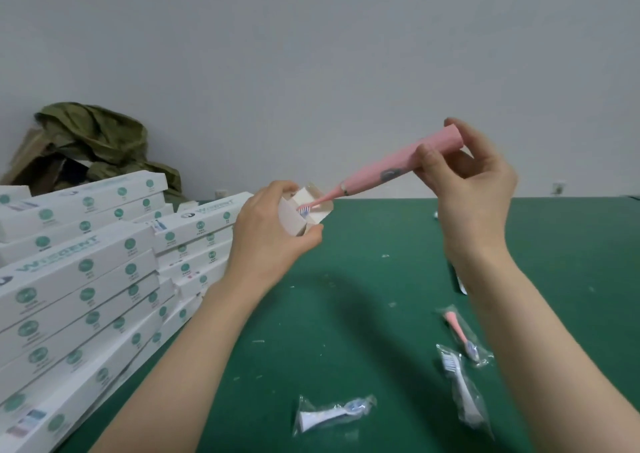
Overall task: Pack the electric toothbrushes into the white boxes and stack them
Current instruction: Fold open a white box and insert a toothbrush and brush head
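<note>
Green matting (381, 279) is covering the table, and along its left side I am counting well over a dozen closed white boxes (79, 279) lying flat in leaning stacks; they are overlapping too much for an exact figure. Behind them one olive cloth bundle (93, 137) is slumping against the wall. Above the mat the left hand (266, 241) is gripping one open white box (292, 218) near its end, flaps spread. The right hand (467, 182) is pinching the thick end of the one pink electric toothbrush (370, 177), which is tilting down to the left. Its bristle head is sitting just inside the box's mouth, with the handle hanging outside. Nearer me I am counting three spare heads, each lying in its own clear bag: one pink brush head (457, 331), one white brush head (460, 386) just beside it, and another white brush head (329, 416) apart to the left.
</note>
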`<control>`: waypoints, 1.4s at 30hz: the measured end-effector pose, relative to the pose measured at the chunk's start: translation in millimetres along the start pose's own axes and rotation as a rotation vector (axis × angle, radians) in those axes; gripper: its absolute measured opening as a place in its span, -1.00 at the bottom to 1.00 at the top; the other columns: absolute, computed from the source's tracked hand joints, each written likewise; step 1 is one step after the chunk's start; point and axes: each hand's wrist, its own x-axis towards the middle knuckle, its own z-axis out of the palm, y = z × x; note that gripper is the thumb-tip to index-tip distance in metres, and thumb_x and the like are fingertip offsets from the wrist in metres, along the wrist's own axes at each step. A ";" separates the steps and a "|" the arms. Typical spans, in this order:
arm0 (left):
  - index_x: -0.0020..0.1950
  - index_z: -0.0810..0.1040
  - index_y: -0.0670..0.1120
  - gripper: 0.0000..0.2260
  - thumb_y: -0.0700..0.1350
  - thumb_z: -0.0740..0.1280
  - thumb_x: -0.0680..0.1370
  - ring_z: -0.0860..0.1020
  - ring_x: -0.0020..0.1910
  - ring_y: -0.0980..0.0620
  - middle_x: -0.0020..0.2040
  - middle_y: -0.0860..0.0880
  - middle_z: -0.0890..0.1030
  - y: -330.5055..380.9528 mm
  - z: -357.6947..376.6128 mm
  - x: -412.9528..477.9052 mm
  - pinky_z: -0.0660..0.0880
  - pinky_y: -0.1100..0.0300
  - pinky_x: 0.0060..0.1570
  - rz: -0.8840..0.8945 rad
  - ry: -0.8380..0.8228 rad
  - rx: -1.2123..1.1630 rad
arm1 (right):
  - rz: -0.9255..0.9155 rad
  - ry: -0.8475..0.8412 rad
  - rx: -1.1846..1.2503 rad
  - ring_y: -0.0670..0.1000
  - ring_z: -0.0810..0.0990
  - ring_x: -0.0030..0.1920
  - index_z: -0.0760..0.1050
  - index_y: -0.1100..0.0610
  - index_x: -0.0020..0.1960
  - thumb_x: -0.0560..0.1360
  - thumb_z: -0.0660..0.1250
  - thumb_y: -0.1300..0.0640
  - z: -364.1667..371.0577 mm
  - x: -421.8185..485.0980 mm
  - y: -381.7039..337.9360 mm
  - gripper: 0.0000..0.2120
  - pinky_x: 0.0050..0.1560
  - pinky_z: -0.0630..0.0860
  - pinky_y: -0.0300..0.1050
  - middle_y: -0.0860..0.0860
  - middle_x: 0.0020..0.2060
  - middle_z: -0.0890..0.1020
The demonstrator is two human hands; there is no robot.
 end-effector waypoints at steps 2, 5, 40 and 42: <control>0.15 0.50 -0.01 -0.56 -0.05 0.48 0.30 0.42 -0.06 0.08 -0.01 0.13 0.50 3.1 2.8 -3.2 0.23 0.26 -0.12 0.010 -0.055 -0.007 | -0.001 -0.030 -0.070 -0.04 0.66 -0.07 0.50 0.12 0.21 0.46 0.40 0.31 3.0 -7.3 8.7 -0.66 0.09 0.59 -0.07 0.06 -0.11 0.66; 0.16 0.51 -0.03 -0.55 -0.04 0.49 0.30 0.42 -0.07 0.10 0.00 0.10 0.53 12.3 8.9 -9.0 0.21 0.34 -0.16 0.059 -0.107 -0.028 | -0.027 -0.125 -0.217 -0.17 0.63 -0.08 0.55 -0.02 0.15 0.41 0.46 0.24 11.0 -24.0 25.3 -0.64 -0.01 0.54 -0.30 -0.03 0.00 0.60; 0.14 0.53 0.06 -0.58 -0.03 0.52 0.31 0.50 -0.07 0.11 -0.06 0.14 0.59 13.4 15.7 -18.8 0.36 0.31 -0.22 0.007 -0.360 -0.100 | 0.382 -0.612 -0.396 -0.16 0.47 -0.56 0.49 0.16 -0.03 0.49 0.40 0.17 13.7 -38.4 9.4 -0.89 -0.54 0.35 -0.37 -0.02 -0.42 0.61; 0.13 0.52 0.08 -0.57 -0.01 0.53 0.30 0.51 -0.06 0.11 -0.04 0.16 0.59 15.0 15.8 -19.8 0.37 0.37 -0.21 -0.009 -0.402 -0.116 | 0.256 -0.513 -0.648 -0.19 0.51 -0.51 0.50 0.11 -0.17 0.43 0.43 0.14 14.4 -40.4 20.4 -0.89 -0.50 0.37 -0.37 -0.03 -0.42 0.62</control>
